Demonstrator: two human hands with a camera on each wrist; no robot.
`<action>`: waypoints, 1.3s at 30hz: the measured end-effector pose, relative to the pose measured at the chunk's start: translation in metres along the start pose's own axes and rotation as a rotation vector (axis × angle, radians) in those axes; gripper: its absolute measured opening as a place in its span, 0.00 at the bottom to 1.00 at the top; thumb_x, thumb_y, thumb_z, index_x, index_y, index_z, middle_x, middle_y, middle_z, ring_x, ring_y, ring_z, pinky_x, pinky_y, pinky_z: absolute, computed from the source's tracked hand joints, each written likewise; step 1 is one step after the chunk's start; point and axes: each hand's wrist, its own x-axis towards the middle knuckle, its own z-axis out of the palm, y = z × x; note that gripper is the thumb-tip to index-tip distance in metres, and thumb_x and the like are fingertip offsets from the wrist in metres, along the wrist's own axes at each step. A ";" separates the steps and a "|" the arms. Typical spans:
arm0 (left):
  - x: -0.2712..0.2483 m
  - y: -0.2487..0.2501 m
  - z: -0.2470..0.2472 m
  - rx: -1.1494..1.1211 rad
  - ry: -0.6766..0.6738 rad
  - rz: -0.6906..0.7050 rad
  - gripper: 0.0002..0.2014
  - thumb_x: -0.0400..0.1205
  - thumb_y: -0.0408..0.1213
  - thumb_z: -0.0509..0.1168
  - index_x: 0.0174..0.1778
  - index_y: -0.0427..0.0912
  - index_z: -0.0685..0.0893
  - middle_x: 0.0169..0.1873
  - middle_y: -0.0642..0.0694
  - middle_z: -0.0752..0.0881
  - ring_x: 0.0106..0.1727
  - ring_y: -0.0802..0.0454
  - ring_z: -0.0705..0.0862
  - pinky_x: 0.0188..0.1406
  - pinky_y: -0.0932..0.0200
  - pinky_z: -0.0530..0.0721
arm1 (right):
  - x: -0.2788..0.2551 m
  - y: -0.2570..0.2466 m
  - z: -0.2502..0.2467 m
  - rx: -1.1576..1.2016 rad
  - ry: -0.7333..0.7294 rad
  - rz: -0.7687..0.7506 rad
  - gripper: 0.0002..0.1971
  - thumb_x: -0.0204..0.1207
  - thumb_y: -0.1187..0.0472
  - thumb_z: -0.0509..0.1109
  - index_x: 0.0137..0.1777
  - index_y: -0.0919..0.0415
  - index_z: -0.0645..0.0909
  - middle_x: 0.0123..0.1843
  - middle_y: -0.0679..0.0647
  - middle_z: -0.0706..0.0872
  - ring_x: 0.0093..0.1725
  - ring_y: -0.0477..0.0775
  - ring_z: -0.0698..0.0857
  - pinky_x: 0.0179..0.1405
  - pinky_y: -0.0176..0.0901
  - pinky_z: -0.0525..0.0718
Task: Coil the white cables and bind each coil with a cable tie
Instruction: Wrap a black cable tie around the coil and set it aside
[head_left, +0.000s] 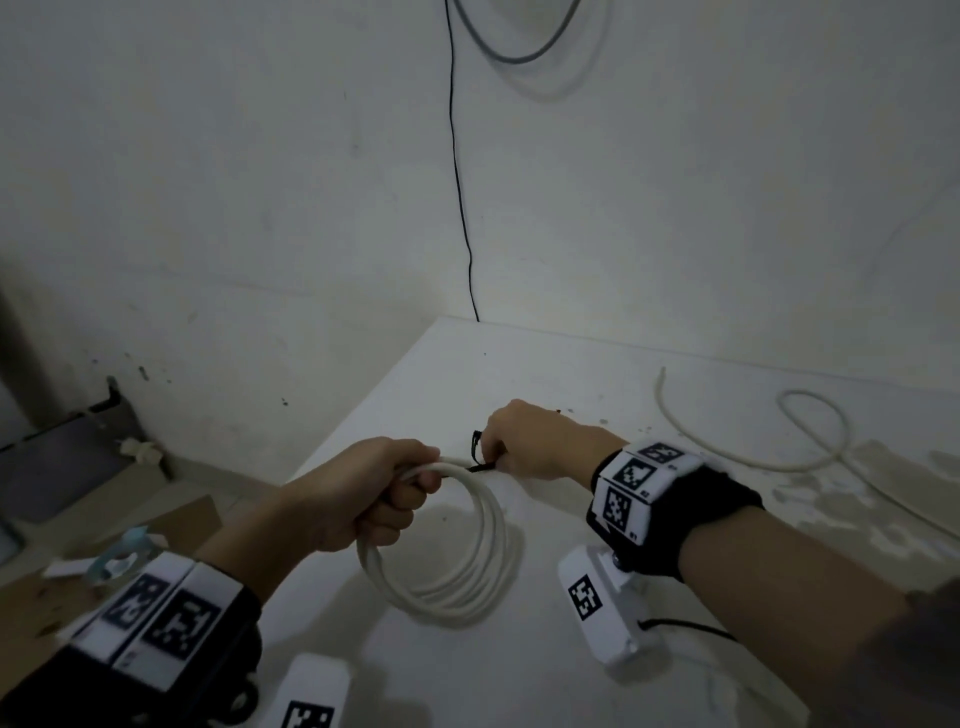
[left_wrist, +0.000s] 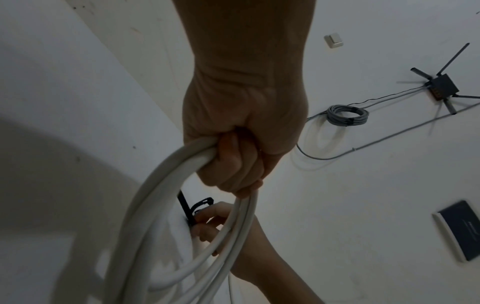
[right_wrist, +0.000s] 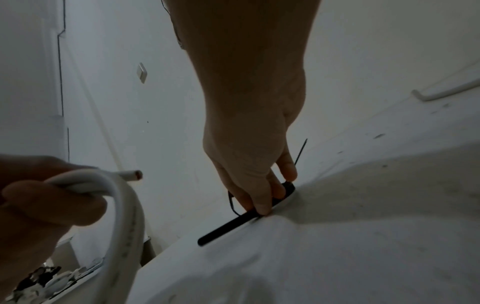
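Observation:
My left hand (head_left: 410, 488) grips a coil of white cable (head_left: 467, 577) by its top, and the loops hang just over the white table (head_left: 571, 374). The left wrist view shows the same fist (left_wrist: 233, 168) closed round the coil (left_wrist: 155, 205). The cable's cut end (right_wrist: 132, 175) sticks out past that hand (right_wrist: 46, 207). Just to the right, my right hand (head_left: 493, 457) pinches a black cable tie (head_left: 477, 449) against the table. In the right wrist view its fingertips (right_wrist: 262, 207) sit on the tie (right_wrist: 223, 228), which lies flat with one end free.
A second white cable (head_left: 810, 441) lies loose and looped on the table at the right. A thin black wire (head_left: 460, 197) runs down the wall to the table's back corner. The table's left edge drops to a floor with cardboard and scraps (head_left: 171, 525).

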 end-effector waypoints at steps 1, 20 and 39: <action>0.001 0.000 0.002 -0.006 -0.008 0.007 0.20 0.85 0.41 0.50 0.25 0.43 0.68 0.16 0.53 0.58 0.13 0.59 0.53 0.10 0.71 0.53 | -0.001 0.001 0.002 0.009 0.014 0.003 0.09 0.76 0.68 0.66 0.49 0.60 0.87 0.54 0.57 0.85 0.51 0.59 0.84 0.47 0.48 0.83; -0.003 0.003 0.036 -0.101 -0.014 0.100 0.20 0.86 0.41 0.50 0.27 0.42 0.69 0.16 0.53 0.59 0.13 0.60 0.54 0.10 0.71 0.54 | -0.044 0.025 -0.019 0.784 0.487 0.200 0.04 0.78 0.68 0.66 0.48 0.59 0.80 0.45 0.52 0.86 0.36 0.48 0.83 0.27 0.27 0.75; 0.006 0.026 0.093 -0.182 0.040 0.307 0.20 0.87 0.40 0.48 0.29 0.41 0.70 0.15 0.53 0.62 0.14 0.59 0.56 0.12 0.68 0.56 | -0.130 0.039 -0.072 1.458 0.487 0.184 0.08 0.83 0.69 0.58 0.44 0.63 0.76 0.32 0.57 0.81 0.26 0.50 0.74 0.28 0.40 0.77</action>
